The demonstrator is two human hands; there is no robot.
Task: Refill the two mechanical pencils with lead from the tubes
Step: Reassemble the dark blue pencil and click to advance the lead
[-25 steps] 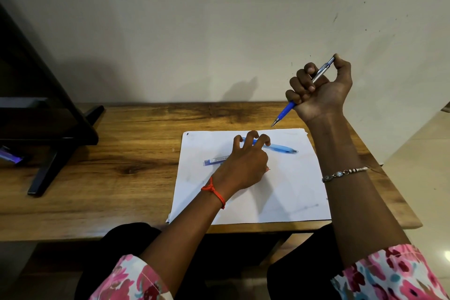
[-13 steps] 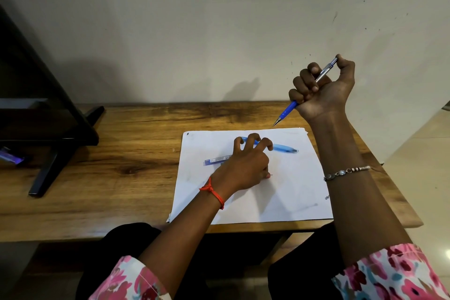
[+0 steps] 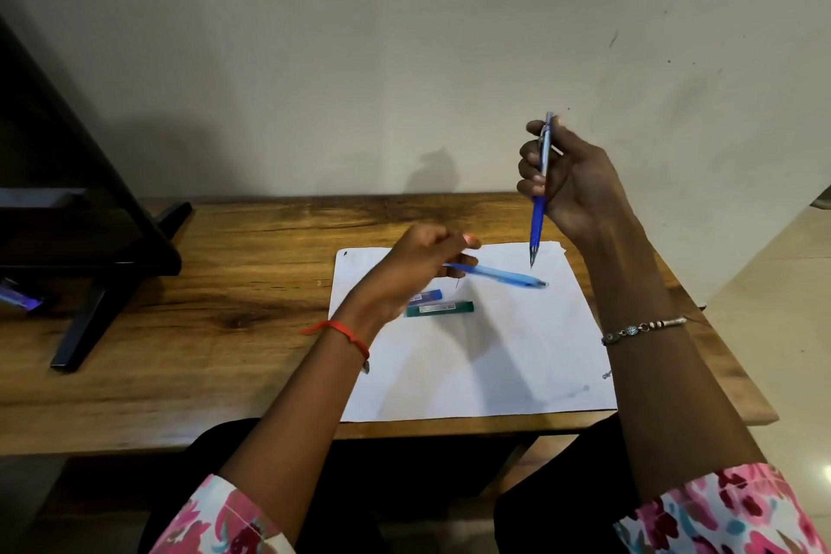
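Your right hand (image 3: 571, 180) gripped the dark blue pencil (image 3: 536, 220) upright, tip down, above the tabletop's (image 3: 225, 283) far right edge. Your left hand (image 3: 418, 265) was blurred, its fingers curled and its hold unclear. The light blue pencil (image 3: 499, 273), blue tube (image 3: 432, 296) and green tube (image 3: 443, 309) lay mid-tabletop. Refilling seemed unfinished.

The right hand (image 3: 571, 184) holds the dark blue pencil (image 3: 538, 211) nearly upright, tip down, above the paper (image 3: 485, 364), while the blurred left hand (image 3: 418, 270), raised over the light blue pencil (image 3: 499, 274), blue tube (image 3: 429, 296) and green tube (image 3: 443, 308) lying there, seems to pinch a lead (image 3: 457, 282).
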